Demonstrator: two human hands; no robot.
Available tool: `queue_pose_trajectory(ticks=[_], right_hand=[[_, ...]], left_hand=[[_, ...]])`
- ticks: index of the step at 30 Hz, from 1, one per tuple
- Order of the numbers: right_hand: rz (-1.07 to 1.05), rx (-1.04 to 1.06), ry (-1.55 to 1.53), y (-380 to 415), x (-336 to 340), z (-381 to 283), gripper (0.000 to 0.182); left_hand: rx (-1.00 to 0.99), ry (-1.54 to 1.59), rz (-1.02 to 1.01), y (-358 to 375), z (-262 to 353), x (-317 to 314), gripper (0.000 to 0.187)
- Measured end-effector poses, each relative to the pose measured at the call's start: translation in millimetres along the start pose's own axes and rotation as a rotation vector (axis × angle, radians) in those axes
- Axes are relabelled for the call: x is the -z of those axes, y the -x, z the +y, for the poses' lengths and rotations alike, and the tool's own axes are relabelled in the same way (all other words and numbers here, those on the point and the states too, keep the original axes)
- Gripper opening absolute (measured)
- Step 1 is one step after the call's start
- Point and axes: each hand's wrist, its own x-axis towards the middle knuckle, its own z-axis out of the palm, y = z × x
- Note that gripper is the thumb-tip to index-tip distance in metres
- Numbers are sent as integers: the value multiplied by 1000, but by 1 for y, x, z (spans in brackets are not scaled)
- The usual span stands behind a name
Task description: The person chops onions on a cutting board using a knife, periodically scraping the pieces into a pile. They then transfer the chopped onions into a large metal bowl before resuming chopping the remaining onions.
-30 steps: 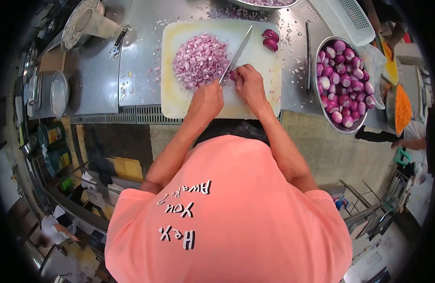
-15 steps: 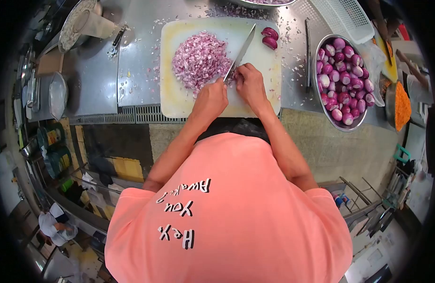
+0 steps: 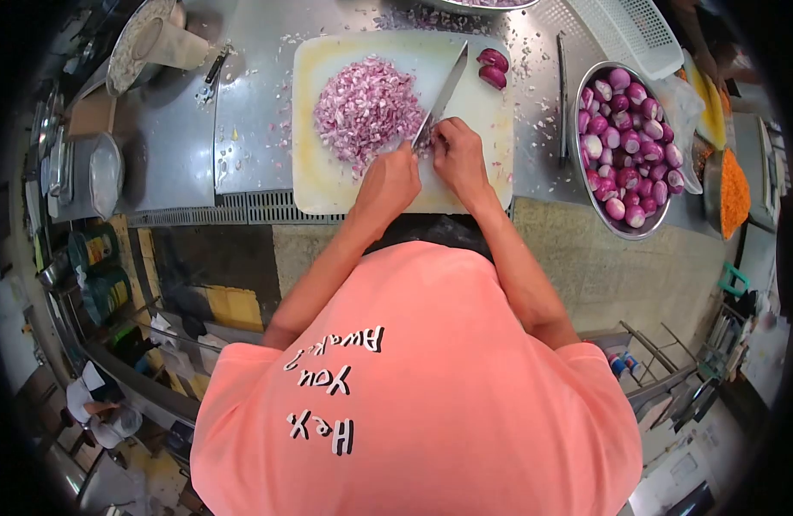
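My left hand is closed around the handle of a kitchen knife, its blade slanting up and right over the white cutting board. Right beside the blade, the fingers of my right hand are bent and pinched on an onion, mostly hidden by the fingers and knife. A heap of chopped red onion lies left of the blade. Two peeled onion pieces rest near the board's upper right corner.
An oval metal bowl of peeled red onions stands right of the board. A dark rod-like tool lies between them. A white perforated basket, an orange-filled bowl and another person's hand are farther right.
My hands and the knife have shifted only slightly, a little to the right. At the far right, the other person's hand has moved by the yellow board. A person at lower left has shifted too.
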Motion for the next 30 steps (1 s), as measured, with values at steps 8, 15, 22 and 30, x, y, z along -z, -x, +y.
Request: queue_pose_trajectory(ticks=[8, 15, 22, 30], right_hand=[[-10, 143, 21, 2, 7, 10, 14], [-112, 82, 149, -4, 2, -2, 12], [-136, 82, 170, -5, 2, -7, 8], [-130, 81, 176, -4, -1, -7, 7]], left_hand=[[-7, -100, 81, 10, -5, 20, 17], [62, -40, 52, 25, 6, 33, 15], [23, -42, 74, 20, 9, 25, 14], [-9, -40, 87, 13, 10, 23, 15]])
